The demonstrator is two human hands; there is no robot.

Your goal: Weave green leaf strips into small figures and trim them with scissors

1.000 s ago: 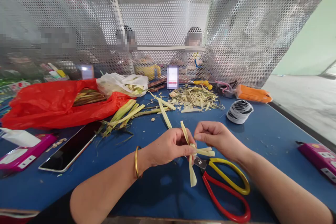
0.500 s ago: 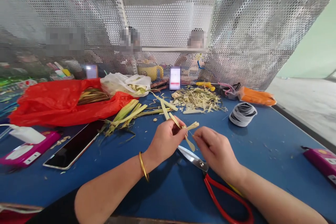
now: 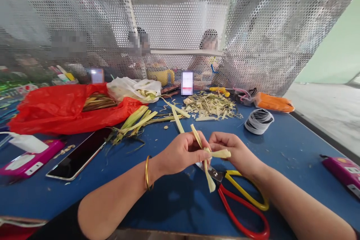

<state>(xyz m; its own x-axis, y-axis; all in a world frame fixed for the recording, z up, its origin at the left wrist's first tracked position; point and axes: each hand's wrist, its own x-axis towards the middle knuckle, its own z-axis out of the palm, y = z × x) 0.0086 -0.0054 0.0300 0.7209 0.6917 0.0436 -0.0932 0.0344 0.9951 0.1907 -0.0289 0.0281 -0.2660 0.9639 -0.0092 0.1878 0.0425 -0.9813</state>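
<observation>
My left hand [image 3: 180, 153], a gold bangle at its wrist, pinches several pale leaf strips [image 3: 210, 183] where they cross in a small bundle. Strip ends stick out upward, downward and to the right. Close beside it, my right hand [image 3: 234, 150] has its fingers curled together behind the right-hand strip ends; whatever lies between those fingertips is hidden. Beneath both hands, scissors [image 3: 216, 174] with one red and one yellow handle lie on the blue table [image 3: 157, 210]. Part of their blades is covered by my left hand and the strips.
Ahead lie a heap of plant scraps [image 3: 210, 105] and longer green-yellow leaves [image 3: 135, 122]. A red plastic bag [image 3: 56, 110], phone [image 3: 78, 157] and purple power strip [image 3: 46, 157] are leftward. A white cord spool [image 3: 259, 121] stands right. A perforated metal screen [image 3: 180, 18] closes the back; people sit behind.
Half a second ago both hands drew toward the left and the strips tilted up; now the bundle is back lower and to the right, over the scissors. My right hand has come against it.
</observation>
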